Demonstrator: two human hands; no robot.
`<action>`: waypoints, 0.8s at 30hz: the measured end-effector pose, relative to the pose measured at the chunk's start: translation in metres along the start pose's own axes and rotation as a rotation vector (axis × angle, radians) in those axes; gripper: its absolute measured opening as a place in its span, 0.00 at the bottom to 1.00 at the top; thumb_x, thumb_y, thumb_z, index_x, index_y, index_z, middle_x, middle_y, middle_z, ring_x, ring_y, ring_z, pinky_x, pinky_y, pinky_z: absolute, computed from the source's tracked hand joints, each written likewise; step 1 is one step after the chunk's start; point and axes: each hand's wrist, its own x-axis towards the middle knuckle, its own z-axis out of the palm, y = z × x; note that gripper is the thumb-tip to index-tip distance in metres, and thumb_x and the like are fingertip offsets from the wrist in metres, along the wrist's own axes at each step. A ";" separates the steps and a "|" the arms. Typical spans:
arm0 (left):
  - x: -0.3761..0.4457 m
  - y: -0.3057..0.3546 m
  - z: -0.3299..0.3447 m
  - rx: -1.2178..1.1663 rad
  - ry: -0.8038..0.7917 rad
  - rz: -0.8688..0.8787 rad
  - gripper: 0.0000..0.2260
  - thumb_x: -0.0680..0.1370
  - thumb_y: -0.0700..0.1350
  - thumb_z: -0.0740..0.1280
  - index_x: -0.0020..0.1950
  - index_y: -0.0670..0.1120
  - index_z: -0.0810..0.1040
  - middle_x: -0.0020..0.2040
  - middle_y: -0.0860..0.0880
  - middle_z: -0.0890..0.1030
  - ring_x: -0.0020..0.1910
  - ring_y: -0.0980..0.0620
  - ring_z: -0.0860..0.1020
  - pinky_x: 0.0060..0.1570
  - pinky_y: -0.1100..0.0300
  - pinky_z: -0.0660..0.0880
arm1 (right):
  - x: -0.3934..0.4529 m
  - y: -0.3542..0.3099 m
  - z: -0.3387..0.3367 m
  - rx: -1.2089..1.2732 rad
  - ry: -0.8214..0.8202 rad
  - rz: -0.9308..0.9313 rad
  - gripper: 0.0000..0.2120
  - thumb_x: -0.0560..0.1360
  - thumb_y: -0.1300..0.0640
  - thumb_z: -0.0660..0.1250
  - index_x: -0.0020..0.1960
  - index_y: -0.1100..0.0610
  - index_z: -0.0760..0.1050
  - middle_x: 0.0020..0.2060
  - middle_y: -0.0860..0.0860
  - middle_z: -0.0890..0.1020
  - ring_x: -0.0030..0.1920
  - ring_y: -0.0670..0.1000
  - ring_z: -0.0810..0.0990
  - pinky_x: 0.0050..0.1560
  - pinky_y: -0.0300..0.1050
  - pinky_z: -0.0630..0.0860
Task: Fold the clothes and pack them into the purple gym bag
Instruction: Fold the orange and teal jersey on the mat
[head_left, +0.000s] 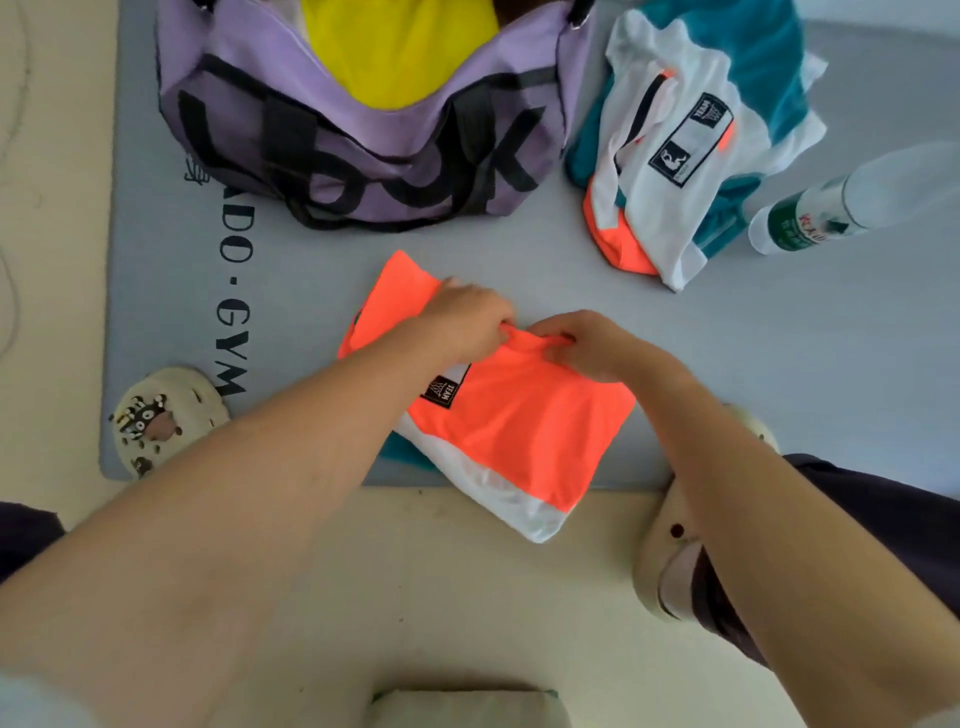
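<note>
I see both hands on the orange garment (519, 421), which lies partly folded at the near edge of the grey mat (779, 364), its white lower end hanging over onto the cream floor (441, 597). My left hand (462, 322) has its fingers clenched on the garment's far hem, and my right hand (592, 345) pinches the same hem just beside it, so a small ridge of cloth stands up between them. A black label shows on the orange cloth next to the left wrist, and a bit of teal cloth peeks out beneath the near left side.

The purple gym bag (363, 156) sits open at the far left of the mat with something yellow (400, 47) inside (already packed, by the look of it). Toward the far right corner lies a crumpled pile of white, teal and orange clothes (691, 145), and a clear plastic bottle (831, 208) lies on its side just beside that pile. A pale slipper (161, 415) rests at the mat's near left corner.
</note>
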 end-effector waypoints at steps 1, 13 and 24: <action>0.003 -0.006 -0.003 -0.016 -0.032 -0.028 0.12 0.80 0.52 0.62 0.59 0.50 0.80 0.60 0.46 0.80 0.62 0.44 0.74 0.59 0.53 0.66 | 0.002 0.004 -0.003 0.018 0.090 0.013 0.15 0.75 0.65 0.68 0.61 0.58 0.79 0.51 0.50 0.81 0.51 0.46 0.74 0.46 0.30 0.63; -0.020 -0.082 -0.015 -0.071 -0.194 -0.273 0.20 0.72 0.65 0.69 0.35 0.51 0.68 0.40 0.50 0.74 0.43 0.46 0.72 0.39 0.57 0.65 | 0.002 0.040 -0.019 -0.095 0.392 0.280 0.11 0.75 0.50 0.68 0.52 0.56 0.76 0.53 0.58 0.80 0.57 0.61 0.76 0.58 0.56 0.71; -0.064 -0.033 0.044 0.077 0.366 -0.208 0.14 0.74 0.49 0.72 0.54 0.43 0.77 0.54 0.42 0.74 0.54 0.41 0.72 0.48 0.47 0.68 | -0.035 0.046 0.035 0.243 0.560 0.483 0.17 0.73 0.48 0.71 0.50 0.58 0.70 0.45 0.53 0.77 0.44 0.55 0.75 0.42 0.46 0.66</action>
